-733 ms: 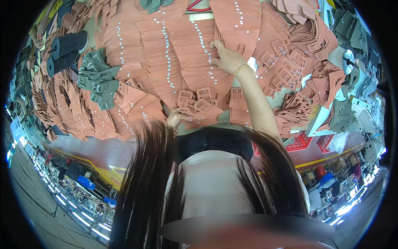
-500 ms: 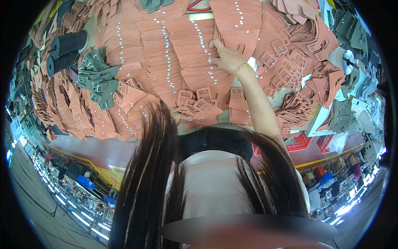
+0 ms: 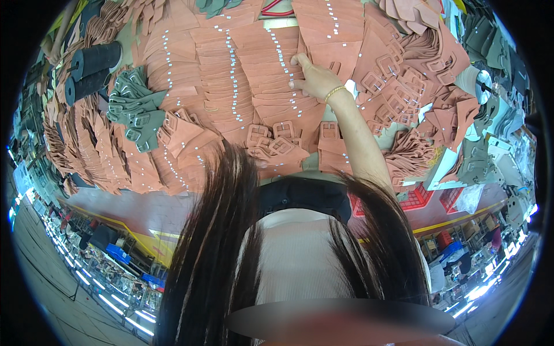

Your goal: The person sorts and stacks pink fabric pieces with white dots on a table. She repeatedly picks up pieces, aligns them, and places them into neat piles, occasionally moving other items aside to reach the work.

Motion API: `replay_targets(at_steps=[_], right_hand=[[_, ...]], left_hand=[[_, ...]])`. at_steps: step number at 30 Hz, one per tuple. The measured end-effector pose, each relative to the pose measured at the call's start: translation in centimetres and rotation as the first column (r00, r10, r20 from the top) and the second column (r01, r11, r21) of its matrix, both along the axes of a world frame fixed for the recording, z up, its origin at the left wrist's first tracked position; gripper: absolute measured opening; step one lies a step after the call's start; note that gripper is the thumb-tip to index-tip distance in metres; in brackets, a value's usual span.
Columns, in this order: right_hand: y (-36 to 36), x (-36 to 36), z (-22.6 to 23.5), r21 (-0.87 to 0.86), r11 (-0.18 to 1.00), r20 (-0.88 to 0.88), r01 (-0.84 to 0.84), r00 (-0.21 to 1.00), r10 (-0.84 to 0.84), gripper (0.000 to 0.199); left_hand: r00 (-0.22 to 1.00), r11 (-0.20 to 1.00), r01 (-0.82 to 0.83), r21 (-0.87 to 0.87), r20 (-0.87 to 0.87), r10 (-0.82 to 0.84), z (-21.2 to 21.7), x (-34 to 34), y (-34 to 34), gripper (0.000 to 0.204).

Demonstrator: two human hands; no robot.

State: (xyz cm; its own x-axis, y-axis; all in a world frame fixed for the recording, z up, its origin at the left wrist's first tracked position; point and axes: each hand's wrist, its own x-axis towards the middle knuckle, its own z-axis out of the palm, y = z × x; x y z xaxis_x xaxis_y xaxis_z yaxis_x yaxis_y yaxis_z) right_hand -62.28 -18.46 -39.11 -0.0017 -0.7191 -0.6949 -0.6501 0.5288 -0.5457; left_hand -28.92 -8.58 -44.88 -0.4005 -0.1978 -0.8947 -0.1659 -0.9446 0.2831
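My right hand (image 3: 311,78), a gold bracelet (image 3: 334,92) at its wrist, reaches out over a table covered with salmon-coloured leather pieces. Its fingers curl over the edge of an overlapped row of salmon strips (image 3: 271,75) with small white tags, and the thumb side presses on the same row. Salmon buckle-shaped pieces (image 3: 277,141) lie nearer me, below the forearm. My left hand is hidden behind my hanging dark hair (image 3: 219,242).
Grey-green buckle pieces (image 3: 133,104) lie in a heap at the left, beside two black rolls (image 3: 95,57). More salmon buckle frames (image 3: 398,75) pile up at the right. Red baskets (image 3: 415,199) sit under the table edge.
My right hand has shifted a little to the left along the row of strips. My hair has swung forward and now covers the spot where my left hand showed at the table edge.
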Motion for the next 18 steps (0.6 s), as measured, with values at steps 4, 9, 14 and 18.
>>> replay_targets(at_steps=[4,9,14,18], right_hand=[[-0.12,0.03,-0.07,0.031,0.999,0.015,0.011,1.000,-0.012,0.048],[-0.07,-0.01,-0.45,0.016,0.999,0.048,0.028,0.998,-0.029,0.052],[0.02,-0.01,-0.82,0.014,0.999,0.049,0.030,0.998,-0.031,0.056],[0.22,0.07,-0.84,0.017,0.999,0.054,0.051,0.997,-0.052,0.056]], left_hand=[[1.000,1.000,-0.011,-0.003,0.004,0.011,-0.17,0.26,0.13,0.019],[1.000,1.000,-0.022,-0.007,0.002,0.022,-0.36,0.41,0.27,0.019],[0.999,0.999,-0.035,-0.007,0.001,0.035,-0.53,0.43,0.39,0.019],[0.998,0.998,-0.060,-0.015,-0.003,0.060,-0.66,0.47,0.74,0.019]])
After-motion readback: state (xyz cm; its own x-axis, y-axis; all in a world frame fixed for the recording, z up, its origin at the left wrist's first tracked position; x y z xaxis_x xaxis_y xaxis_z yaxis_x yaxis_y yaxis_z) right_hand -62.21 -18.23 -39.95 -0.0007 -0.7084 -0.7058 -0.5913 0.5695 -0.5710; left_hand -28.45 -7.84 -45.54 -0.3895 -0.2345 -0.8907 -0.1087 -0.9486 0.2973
